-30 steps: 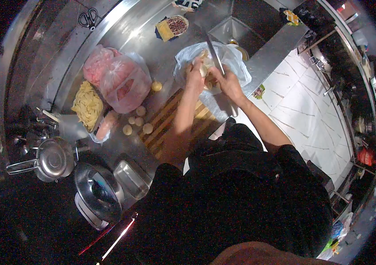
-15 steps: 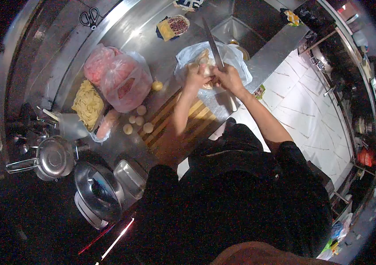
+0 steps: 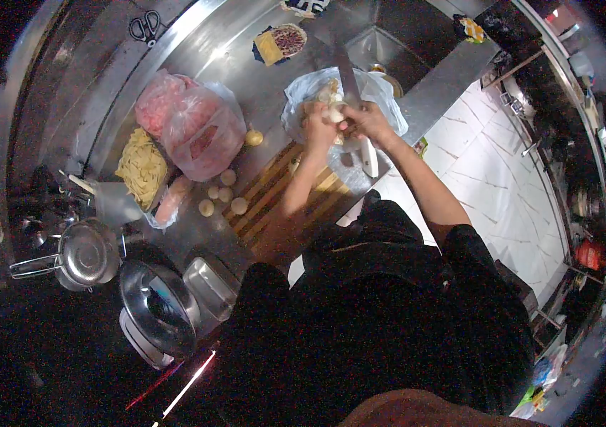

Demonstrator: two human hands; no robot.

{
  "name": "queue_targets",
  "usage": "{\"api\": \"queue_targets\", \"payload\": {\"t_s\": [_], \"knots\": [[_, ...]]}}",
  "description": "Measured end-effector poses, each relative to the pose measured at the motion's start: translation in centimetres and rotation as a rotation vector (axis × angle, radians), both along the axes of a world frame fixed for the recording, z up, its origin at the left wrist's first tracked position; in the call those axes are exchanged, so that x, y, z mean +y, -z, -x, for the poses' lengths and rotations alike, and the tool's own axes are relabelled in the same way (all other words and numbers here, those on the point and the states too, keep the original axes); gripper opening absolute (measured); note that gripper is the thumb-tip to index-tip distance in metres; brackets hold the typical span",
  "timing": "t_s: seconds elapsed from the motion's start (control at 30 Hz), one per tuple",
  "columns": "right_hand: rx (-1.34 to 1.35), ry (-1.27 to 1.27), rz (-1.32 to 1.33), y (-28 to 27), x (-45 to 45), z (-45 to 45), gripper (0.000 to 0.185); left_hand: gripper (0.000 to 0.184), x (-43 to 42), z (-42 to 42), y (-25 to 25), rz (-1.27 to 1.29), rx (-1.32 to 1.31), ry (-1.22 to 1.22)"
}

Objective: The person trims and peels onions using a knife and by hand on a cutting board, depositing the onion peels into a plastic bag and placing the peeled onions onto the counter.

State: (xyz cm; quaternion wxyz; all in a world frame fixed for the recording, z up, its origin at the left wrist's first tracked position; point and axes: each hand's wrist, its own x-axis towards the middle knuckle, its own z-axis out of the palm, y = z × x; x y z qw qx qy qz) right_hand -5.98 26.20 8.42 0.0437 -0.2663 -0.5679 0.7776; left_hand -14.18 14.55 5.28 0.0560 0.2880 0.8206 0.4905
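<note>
Above a white plastic bag (image 3: pixel 381 96), my left hand (image 3: pixel 320 124) is closed round a pale, peeled-looking onion (image 3: pixel 336 114). My right hand (image 3: pixel 370 122) is beside it, closed on a long knife (image 3: pixel 346 75), its blade pointing away from me and its white handle end showing below the hand. The fingers of both hands nearly meet at the onion. Light brown skins or onions lie in the bag, partly hidden by my hands. A striped wooden cutting board (image 3: pixel 260 203) lies under my left forearm.
Left of the board are several round onions (image 3: pixel 225 194), pink plastic bags (image 3: pixel 199 132) and a heap of pale yellow strips (image 3: pixel 143 167). Nearer me stand a strainer (image 3: pixel 89 255), a steel bowl (image 3: pixel 157 306) and a steel tray (image 3: pixel 210 288). Scissors (image 3: pixel 145 27) lie at the upper left.
The knife has shifted and turned in my right hand, its handle now lower beside the bag. My left hand has turned slightly, and the pale onion shows more between the hands.
</note>
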Motion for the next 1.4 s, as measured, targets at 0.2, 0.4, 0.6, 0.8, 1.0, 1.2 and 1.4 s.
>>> {"api": "queue_targets", "payload": {"t_s": [0.2,0.4,0.6,0.8,1.0,1.2,1.4], "knots": [[-0.096,0.126,-0.897,0.4,-1.5,0.8,0.035,0.027,-0.3,-0.1,-1.6,0.015,-0.302,-0.031],[-0.019,0.156,-0.427,-0.5,-1.7,0.7,0.034,0.017,-1.1,1.2,-1.4,-0.264,-0.827,0.148],[0.059,0.071,-0.293,1.1,-1.6,0.7,0.024,0.016,-0.8,1.1,0.6,-0.181,-0.568,0.138],[0.006,-0.039,0.024,-0.4,-0.6,0.8,0.033,0.013,-0.9,-0.1,-1.1,-0.097,-0.144,-0.011],[-0.060,-0.026,0.130,0.2,-0.4,1.3,0.038,0.014,-1.1,1.3,-0.6,-0.058,-0.605,0.041],[-0.097,0.019,-0.154,1.5,-0.6,1.6,0.041,0.016,-1.9,2.0,-0.8,-0.447,-1.068,0.251],[-0.038,0.058,-0.182,1.1,-0.7,1.1,0.038,0.017,-1.6,0.8,-1.8,-0.501,-1.025,0.256]]}}
